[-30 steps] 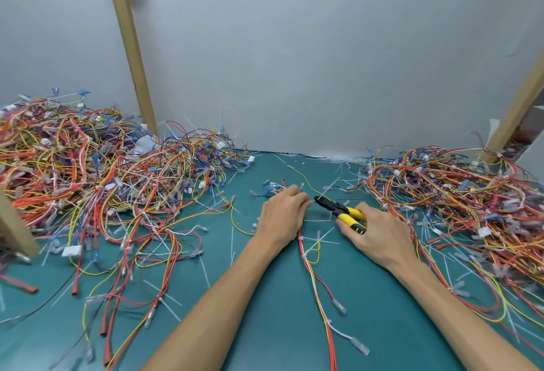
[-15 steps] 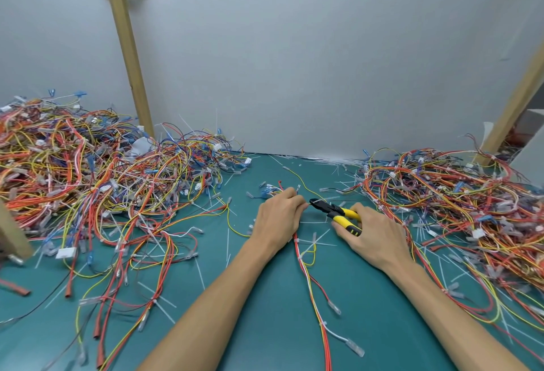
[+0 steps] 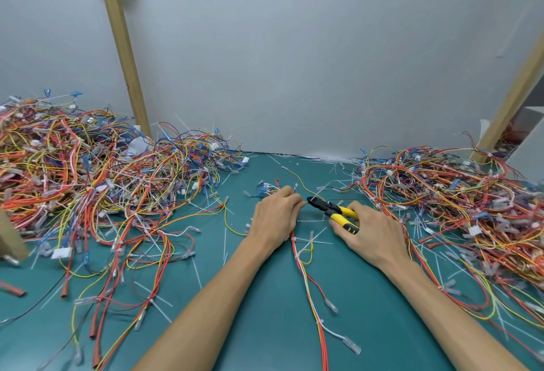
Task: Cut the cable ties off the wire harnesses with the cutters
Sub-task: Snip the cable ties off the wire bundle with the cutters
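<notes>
Frame centre, on the green table (image 3: 265,326): our left hand (image 3: 276,214) has its grip curled round a light, floppy wire harness (image 3: 300,255). Our right hand (image 3: 374,232) wraps its grip round the yellow cutters (image 3: 332,208). We judge it best held beside a cable tie (image 3: 293,239).

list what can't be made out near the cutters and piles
Head view:
- What the cutters are biting: too small to tell.
- Its handles: under the right hand.
- Where the left hand pinches the harness: hidden by its own back.
- The left pile and right pile: cut by frame edges.
</notes>
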`<action>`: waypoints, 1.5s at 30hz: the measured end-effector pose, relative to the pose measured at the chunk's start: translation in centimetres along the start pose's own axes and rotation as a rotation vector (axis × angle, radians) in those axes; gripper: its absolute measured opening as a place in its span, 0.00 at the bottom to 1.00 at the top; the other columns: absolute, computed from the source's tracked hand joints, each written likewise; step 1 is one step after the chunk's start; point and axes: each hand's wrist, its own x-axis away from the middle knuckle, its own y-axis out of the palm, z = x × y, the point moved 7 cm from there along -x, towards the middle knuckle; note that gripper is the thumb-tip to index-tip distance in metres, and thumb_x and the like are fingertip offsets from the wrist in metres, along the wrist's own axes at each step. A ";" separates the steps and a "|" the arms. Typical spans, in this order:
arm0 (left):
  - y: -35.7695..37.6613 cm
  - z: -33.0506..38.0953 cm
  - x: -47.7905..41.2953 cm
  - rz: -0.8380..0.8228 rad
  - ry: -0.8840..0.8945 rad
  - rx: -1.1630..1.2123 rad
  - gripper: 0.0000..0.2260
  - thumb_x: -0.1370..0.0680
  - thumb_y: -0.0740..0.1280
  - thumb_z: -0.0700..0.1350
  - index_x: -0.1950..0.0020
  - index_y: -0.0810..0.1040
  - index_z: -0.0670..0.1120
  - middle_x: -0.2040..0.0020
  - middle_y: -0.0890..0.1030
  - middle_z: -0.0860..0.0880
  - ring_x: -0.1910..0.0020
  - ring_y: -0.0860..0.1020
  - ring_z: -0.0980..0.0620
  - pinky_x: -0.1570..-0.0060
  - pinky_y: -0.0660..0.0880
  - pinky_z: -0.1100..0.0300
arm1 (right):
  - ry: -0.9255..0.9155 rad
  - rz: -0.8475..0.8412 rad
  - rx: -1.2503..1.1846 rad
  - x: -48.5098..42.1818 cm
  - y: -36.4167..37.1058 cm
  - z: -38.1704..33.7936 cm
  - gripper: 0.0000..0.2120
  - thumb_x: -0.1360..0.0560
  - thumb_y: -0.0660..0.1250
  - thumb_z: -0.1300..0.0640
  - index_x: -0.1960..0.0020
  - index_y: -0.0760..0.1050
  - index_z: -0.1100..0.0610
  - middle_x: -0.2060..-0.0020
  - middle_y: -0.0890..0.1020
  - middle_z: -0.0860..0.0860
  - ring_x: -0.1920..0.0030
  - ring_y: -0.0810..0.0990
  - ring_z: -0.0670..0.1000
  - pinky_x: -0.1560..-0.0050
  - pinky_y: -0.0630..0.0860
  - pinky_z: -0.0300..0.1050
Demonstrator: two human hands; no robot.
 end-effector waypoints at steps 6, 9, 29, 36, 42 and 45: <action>0.0 0.0 0.1 0.001 -0.002 0.007 0.13 0.18 0.59 0.51 0.49 0.80 0.45 0.54 0.75 0.48 0.57 0.76 0.43 0.63 0.73 0.50 | 0.000 -0.002 0.008 0.0 0.0 0.0 0.23 0.28 0.56 0.28 0.59 0.68 0.49 0.70 0.74 0.44 0.67 0.75 0.52 0.71 0.65 0.42; 0.2 -0.1 0.0 -0.013 -0.008 0.005 0.13 0.18 0.59 0.51 0.49 0.80 0.46 0.53 0.75 0.48 0.55 0.77 0.43 0.61 0.73 0.49 | 0.017 -0.002 0.002 0.0 0.0 0.1 0.22 0.28 0.58 0.29 0.56 0.69 0.49 0.67 0.76 0.44 0.64 0.77 0.52 0.68 0.72 0.44; 0.4 0.1 0.0 -0.036 0.006 -0.023 0.13 0.17 0.58 0.52 0.47 0.80 0.47 0.52 0.76 0.49 0.54 0.77 0.44 0.59 0.74 0.49 | -0.008 -0.018 -0.043 0.0 0.0 0.0 0.19 0.28 0.62 0.32 0.53 0.72 0.47 0.62 0.77 0.44 0.60 0.78 0.50 0.66 0.63 0.43; 0.4 0.0 0.0 -0.025 0.006 -0.016 0.12 0.18 0.59 0.51 0.48 0.80 0.47 0.53 0.75 0.49 0.55 0.77 0.44 0.60 0.75 0.49 | 0.028 -0.037 -0.037 0.0 0.2 0.4 0.21 0.29 0.61 0.32 0.58 0.72 0.50 0.67 0.77 0.45 0.63 0.77 0.51 0.67 0.69 0.43; 0.5 -0.1 0.0 -0.029 -0.002 -0.018 0.13 0.18 0.59 0.51 0.47 0.80 0.47 0.52 0.75 0.49 0.54 0.77 0.44 0.59 0.74 0.48 | 0.027 -0.036 -0.062 0.0 0.2 0.5 0.20 0.29 0.62 0.31 0.57 0.72 0.49 0.65 0.77 0.45 0.62 0.76 0.51 0.67 0.67 0.44; 0.5 0.0 0.1 -0.017 0.008 -0.009 0.12 0.18 0.59 0.51 0.48 0.80 0.47 0.53 0.75 0.50 0.55 0.77 0.44 0.60 0.74 0.49 | 0.052 -0.019 -0.054 0.1 0.0 0.8 0.21 0.30 0.62 0.32 0.59 0.73 0.50 0.69 0.77 0.45 0.65 0.75 0.52 0.68 0.65 0.43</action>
